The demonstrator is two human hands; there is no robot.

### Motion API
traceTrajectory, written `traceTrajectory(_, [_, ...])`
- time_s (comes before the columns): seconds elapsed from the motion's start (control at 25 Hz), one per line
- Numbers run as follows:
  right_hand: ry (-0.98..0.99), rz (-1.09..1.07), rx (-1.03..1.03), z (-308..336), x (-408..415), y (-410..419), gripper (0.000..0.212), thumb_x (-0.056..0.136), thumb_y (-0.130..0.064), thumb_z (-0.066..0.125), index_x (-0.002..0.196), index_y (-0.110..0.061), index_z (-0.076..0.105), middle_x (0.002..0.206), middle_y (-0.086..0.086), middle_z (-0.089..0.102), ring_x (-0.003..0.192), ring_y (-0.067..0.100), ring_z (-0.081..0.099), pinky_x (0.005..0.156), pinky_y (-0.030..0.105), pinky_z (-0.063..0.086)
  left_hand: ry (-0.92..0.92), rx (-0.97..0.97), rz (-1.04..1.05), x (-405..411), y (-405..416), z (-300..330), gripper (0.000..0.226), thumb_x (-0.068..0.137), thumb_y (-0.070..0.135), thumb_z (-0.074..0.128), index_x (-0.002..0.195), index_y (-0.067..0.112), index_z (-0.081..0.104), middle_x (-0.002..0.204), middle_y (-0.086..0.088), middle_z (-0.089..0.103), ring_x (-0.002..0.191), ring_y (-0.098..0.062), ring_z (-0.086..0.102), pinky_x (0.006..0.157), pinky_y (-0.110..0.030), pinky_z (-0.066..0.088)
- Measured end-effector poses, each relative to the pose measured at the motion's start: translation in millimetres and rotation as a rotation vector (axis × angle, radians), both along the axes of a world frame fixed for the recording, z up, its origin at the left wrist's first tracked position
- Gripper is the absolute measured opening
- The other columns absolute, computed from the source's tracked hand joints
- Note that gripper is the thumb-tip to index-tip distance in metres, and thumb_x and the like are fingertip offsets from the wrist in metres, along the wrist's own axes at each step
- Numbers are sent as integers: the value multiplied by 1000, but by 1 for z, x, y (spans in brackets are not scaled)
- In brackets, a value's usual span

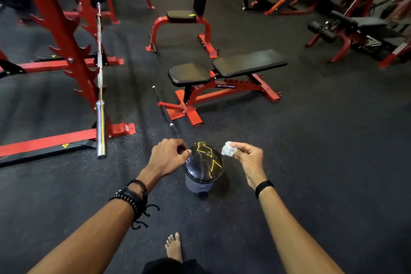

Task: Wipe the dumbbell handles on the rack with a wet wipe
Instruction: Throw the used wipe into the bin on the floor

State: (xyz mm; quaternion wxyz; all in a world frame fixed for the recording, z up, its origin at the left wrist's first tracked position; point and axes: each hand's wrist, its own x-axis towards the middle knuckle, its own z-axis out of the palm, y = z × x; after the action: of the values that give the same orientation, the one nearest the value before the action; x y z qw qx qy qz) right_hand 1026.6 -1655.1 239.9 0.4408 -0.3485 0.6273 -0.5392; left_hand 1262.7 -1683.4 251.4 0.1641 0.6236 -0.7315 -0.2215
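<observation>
Pinching a crumpled white wipe (pixel 228 148), right hand (pixel 248 158); left hand (pixel 168 157) curled at glossy domed bin (pixel 203 168).

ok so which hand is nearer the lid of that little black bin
Left. The left hand has its fingertips at the bin lid's upper left edge; the right hand is off to the lid's right, pinching a crumpled wipe.

Both hands reach forward, left (pixel 168 157) curled, right (pixel 246 158) pinching.
</observation>
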Motion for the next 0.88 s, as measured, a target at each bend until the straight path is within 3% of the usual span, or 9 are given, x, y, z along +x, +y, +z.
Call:
traceTrajectory(0.24, [49,-12,100,-25,-16,-71,18,76,19,64,91,11,70,90,12,71,65,1,68,60,12,51,-9,80,-7,-13,-81,-20,25,81,44,58,88,25,73,86,6,73,84,-21,67,68,-30,45])
traceTrajectory(0.4, [56,66,171,-46,-39,-131,13,78,14,67,86,4,71,88,15,72,75,18,69,67,24,59,-7,120,39,-23,-125,-38,42,72,53,47,89,25,74,87,4,74,85,-23,67,67,-31,45])
traceTrajectory(0.64, [116,220,322,-76,-70,-227,19,81,16,61,80,-1,69,82,10,70,67,11,66,53,16,53,-28,222,186,-54,-193,-66,22,85,42,63,95,26,74,95,4,74,92,-23,67,72,-31,47])
traceTrajectory(0.88, [167,279,408,-95,-89,-274,15,84,17,55,95,13,66,76,3,67,53,-3,64,45,11,46,-32,248,231,-87,-235,-72,22,87,38,63,99,24,73,95,5,73,91,-21,66,73,-30,46])
